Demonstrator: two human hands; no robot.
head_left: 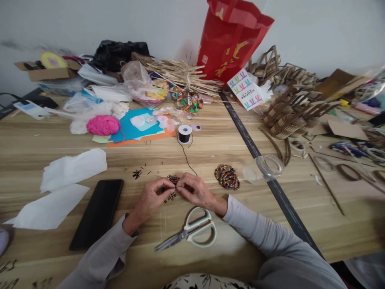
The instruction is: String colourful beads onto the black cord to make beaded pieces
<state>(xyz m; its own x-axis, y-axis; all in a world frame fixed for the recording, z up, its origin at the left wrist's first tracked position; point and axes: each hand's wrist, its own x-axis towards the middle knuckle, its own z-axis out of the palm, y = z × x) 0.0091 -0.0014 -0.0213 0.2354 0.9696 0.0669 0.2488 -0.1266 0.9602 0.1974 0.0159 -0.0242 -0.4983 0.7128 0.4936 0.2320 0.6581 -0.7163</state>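
My left hand [152, 196] and my right hand [194, 190] meet fingertip to fingertip over a small pile of colored beads [172, 196]. Both are closed in a pinch. A thin black cord [187, 158] runs from a white spool [184, 134] to my right hand, which grips it. What my left fingertips pinch is too small to make out; a bead may be there. Just below the hands lie white-handled scissors [192, 232], blades toward the left. A coiled string of multicolored beads [227, 177] rests right of my right hand.
A black phone [96, 214] and white paper pieces [73, 169] lie at left. Short black bits [137, 174] are scattered nearby. Pink yarn [103, 125], a red bag [233, 40] and woven baskets [293, 112] stand farther back. A clear tape roll [270, 166] sits at right.
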